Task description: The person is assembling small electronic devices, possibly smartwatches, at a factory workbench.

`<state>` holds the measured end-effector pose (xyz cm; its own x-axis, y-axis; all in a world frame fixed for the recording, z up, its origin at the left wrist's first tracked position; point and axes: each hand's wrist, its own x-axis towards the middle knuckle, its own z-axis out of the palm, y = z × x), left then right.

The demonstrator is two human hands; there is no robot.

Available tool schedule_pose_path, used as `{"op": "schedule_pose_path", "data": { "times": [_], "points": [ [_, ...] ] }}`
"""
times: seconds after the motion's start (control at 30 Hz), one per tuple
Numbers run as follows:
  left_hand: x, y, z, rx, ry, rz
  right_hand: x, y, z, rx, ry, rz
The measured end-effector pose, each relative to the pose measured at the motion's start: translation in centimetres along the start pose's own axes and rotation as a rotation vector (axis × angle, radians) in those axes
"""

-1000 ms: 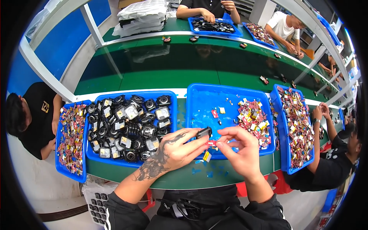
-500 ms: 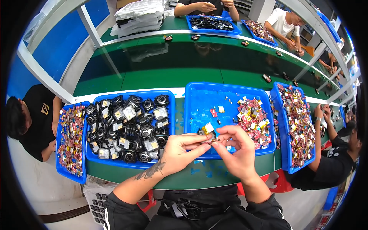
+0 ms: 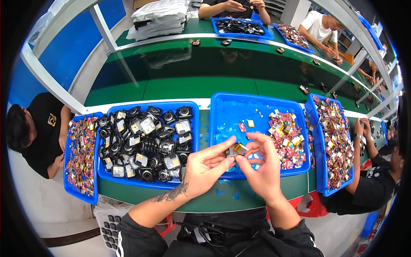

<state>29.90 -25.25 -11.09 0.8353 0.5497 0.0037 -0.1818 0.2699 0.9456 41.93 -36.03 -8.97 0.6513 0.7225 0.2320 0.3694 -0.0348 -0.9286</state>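
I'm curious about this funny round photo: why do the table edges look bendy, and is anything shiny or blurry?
Head view: the fisheye lens bows straight lines, so the green conveyor curves and the corners go black. Its glossy top mirrors the lights and people. The left hand and right hand look fairly sharp, but the small part they pinch is too tiny to make out.

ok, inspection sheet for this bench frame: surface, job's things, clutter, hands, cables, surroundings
Surface: green bench, blue scraps near its front edge.
Job's things: small part with yellow tab, pinched between both hands above the middle blue tray.
Clutter: tray of black round parts; trays of small coloured pieces left and right.
Hands: left hand and right hand both on the part.
Cables: nothing seen.
Surroundings: co-workers at both sides and across; white bags stacked at the far side.
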Motion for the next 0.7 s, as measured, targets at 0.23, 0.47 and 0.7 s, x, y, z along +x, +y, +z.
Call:
{"op": "schedule_pose_path", "data": {
  "times": [0.23, 0.47, 0.7],
  "points": [
    [-0.1, 0.8, -0.1, 0.049, 0.14, -0.073, 0.7, 1.0, 0.5, 0.031, -0.122, 0.044],
    [-8.2, 13.4, -1.2, 0.517, -0.029, 1.086, 20.6, 6.0, -1.4, -0.317, -0.16, 0.013],
    [-15.2, 22.1, 2.9, 0.769, 0.203, 0.714, 28.1, 13.7, -0.8, -0.561, -0.145, 0.299]
  ]
}}
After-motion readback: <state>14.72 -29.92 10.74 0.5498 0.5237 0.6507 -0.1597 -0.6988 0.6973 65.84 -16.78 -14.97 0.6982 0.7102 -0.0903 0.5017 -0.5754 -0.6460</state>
